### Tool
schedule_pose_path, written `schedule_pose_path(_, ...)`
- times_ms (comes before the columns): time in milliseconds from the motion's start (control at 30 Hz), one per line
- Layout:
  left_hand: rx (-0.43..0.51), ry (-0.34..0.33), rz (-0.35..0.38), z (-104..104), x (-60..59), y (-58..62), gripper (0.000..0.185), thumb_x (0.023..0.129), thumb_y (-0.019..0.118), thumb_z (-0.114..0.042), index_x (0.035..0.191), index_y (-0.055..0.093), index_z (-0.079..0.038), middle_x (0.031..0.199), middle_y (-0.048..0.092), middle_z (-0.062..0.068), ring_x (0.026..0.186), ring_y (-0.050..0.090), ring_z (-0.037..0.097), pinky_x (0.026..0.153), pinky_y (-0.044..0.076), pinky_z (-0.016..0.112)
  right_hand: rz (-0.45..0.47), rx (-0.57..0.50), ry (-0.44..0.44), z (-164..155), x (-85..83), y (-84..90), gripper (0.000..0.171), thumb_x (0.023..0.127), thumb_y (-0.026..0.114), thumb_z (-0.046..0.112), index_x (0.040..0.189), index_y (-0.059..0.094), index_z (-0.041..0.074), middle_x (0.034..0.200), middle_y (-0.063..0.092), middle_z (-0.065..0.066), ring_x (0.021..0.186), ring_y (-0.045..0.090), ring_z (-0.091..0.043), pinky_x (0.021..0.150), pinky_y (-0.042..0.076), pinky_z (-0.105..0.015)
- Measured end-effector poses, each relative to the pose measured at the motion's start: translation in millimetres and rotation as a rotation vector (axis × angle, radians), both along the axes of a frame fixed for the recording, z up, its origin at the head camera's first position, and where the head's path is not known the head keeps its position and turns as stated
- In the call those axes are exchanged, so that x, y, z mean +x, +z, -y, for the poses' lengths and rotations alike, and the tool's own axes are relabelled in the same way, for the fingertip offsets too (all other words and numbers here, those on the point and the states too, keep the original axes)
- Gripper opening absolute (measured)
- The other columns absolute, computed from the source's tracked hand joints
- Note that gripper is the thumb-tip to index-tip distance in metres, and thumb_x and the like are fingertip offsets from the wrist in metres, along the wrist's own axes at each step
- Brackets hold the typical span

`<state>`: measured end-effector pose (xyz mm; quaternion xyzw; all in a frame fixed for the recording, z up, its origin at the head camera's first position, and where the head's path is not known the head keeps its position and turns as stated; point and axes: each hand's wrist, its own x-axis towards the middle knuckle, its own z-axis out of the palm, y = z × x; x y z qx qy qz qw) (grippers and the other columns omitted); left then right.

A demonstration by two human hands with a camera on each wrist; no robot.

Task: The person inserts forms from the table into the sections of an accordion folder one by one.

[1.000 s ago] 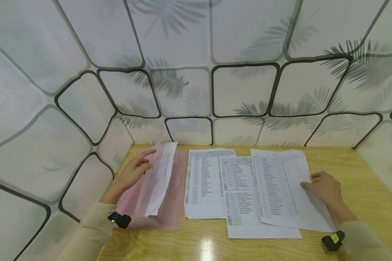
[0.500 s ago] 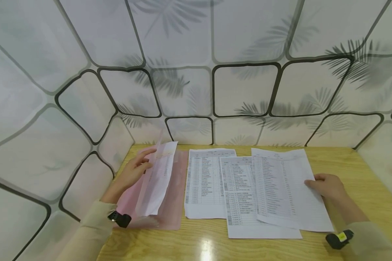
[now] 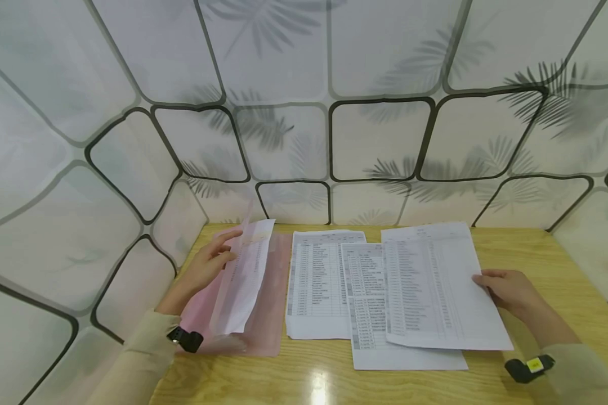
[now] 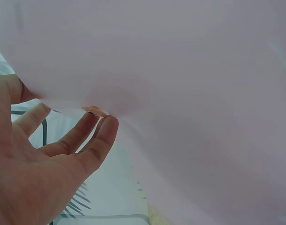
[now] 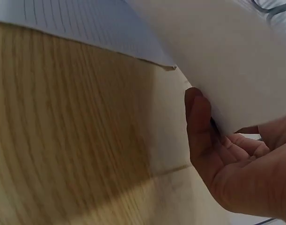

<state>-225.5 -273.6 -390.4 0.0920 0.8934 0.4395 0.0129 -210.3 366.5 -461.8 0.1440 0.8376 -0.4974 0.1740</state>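
Note:
In the head view, my left hand holds the raised translucent leaf of a pink folder at its edge, a printed sheet standing tilted with it. The left wrist view shows the pale pink leaf filling most of the picture, fingertips right at its lower edge. On the right, my right hand pinches the right edge of a printed sheet of paper, its near edge raised. From the right wrist, the sheet's white underside hides part of the fingers.
Two more printed sheets lie on the wooden table: a left one beside the folder, and a middle one partly under the held sheet. A patterned wall rises behind the table.
My right hand has shifted slightly right and its grip on the sheet has changed. The sheet has lifted and swung a little to the left. My left hand and the folder stay put.

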Motion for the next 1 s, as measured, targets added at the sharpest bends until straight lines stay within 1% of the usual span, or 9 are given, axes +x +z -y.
schedule_pose_path(33, -0.002, 0.001, 0.0, 0, 0.1, 0.4, 0.054, 0.103, 0.058, -0.011, 0.157, 0.049, -0.011, 0.137, 0.062, 0.025, 0.107, 0.062, 0.031, 0.082, 0.047, 0.034, -0.002, -0.016, 0.005, 1, 0.0, 0.6, 0.076, 0.107, 0.059, 0.027, 0.15, 0.027, -0.026, 0.105, 0.072, -0.006, 0.085, 0.065, -0.003, 0.074, 0.059, -0.027)
schedule_pose_path(100, -0.006, 0.002, -0.002, 0, -0.1, -0.1, 0.054, 0.103, 0.058, -0.01, 0.156, 0.049, -0.011, 0.137, 0.062, 0.025, 0.107, 0.062, 0.031, 0.082, 0.047, 0.034, -0.008, -0.049, 0.014, 5, -0.4, 1.8, 0.076, 0.107, 0.058, 0.027, 0.151, 0.026, -0.026, 0.1, 0.071, 0.002, 0.084, 0.066, -0.004, 0.075, 0.059, -0.027)
schedule_pose_path(233, -0.006, 0.0, -0.005, 1, -0.6, -0.6, 0.054, 0.103, 0.057, -0.01, 0.157, 0.049, -0.01, 0.136, 0.063, 0.025, 0.105, 0.062, 0.028, 0.081, 0.047, 0.033, -0.024, -0.095, 0.035, 14, -0.7, 3.9, 0.075, 0.108, 0.056, 0.026, 0.152, 0.025, -0.026, 0.095, 0.069, 0.009, 0.084, 0.066, -0.004, 0.075, 0.058, -0.027)
schedule_pose_path(333, 0.004, -0.001, -0.004, 1, -0.8, 0.3, 0.054, 0.103, 0.057, -0.009, 0.156, 0.049, -0.009, 0.134, 0.064, 0.025, 0.102, 0.062, 0.027, 0.08, 0.047, 0.032, -0.03, -0.119, 0.036, 22, -2.3, 4.8, 0.073, 0.108, 0.056, 0.026, 0.152, 0.026, -0.025, 0.094, 0.068, 0.011, 0.084, 0.065, -0.003, 0.075, 0.058, -0.027)
schedule_pose_path(467, 0.006, 0.001, -0.002, 1, -1.1, 1.5, 0.054, 0.102, 0.057, -0.009, 0.156, 0.05, -0.01, 0.134, 0.064, 0.025, 0.103, 0.062, 0.027, 0.08, 0.047, 0.032, -0.035, -0.168, 0.034, 32, -6.3, 4.9, 0.071, 0.108, 0.057, 0.024, 0.152, 0.028, -0.024, 0.093, 0.068, 0.012, 0.083, 0.065, -0.003, 0.074, 0.058, -0.026)
schedule_pose_path(533, 0.0, 0.0, -0.001, 1, -1.7, 1.0, 0.054, 0.102, 0.057, -0.009, 0.156, 0.05, -0.01, 0.133, 0.065, 0.027, 0.105, 0.063, 0.029, 0.081, 0.048, 0.033, -0.037, -0.192, 0.035, 37, -8.7, 4.6, 0.07, 0.108, 0.057, 0.023, 0.152, 0.028, -0.024, 0.092, 0.068, 0.012, 0.083, 0.065, -0.003, 0.074, 0.058, -0.026)
schedule_pose_path(700, -0.029, 0.009, 0.011, 2, -2.2, -0.2, 0.054, 0.104, 0.055, -0.011, 0.157, 0.049, -0.013, 0.143, 0.06, 0.028, 0.115, 0.063, 0.036, 0.085, 0.048, 0.034, -0.038, -0.231, 0.04, 54, -13.9, 4.7, 0.069, 0.108, 0.056, 0.021, 0.153, 0.028, -0.024, 0.094, 0.069, 0.011, 0.084, 0.066, -0.003, 0.075, 0.058, -0.026)
schedule_pose_path(767, -0.04, 0.015, 0.016, 3, -1.8, 0.2, 0.054, 0.104, 0.055, -0.012, 0.158, 0.048, -0.014, 0.143, 0.06, 0.027, 0.116, 0.063, 0.037, 0.087, 0.048, 0.034, -0.039, -0.237, 0.041, 62, -15.3, 6.2, 0.069, 0.108, 0.056, 0.021, 0.153, 0.028, -0.023, 0.095, 0.069, 0.011, 0.086, 0.066, -0.003, 0.075, 0.058, -0.026)
schedule_pose_path(1000, -0.029, 0.007, 0.005, 2, -0.4, 2.3, 0.054, 0.104, 0.055, -0.011, 0.157, 0.049, -0.013, 0.137, 0.063, 0.027, 0.11, 0.062, 0.034, 0.084, 0.047, 0.033, -0.045, -0.275, 0.052, 86, -20.0, 9.5, 0.07, 0.108, 0.057, 0.021, 0.154, 0.027, -0.022, 0.098, 0.07, 0.007, 0.087, 0.067, -0.004, 0.076, 0.058, -0.026)
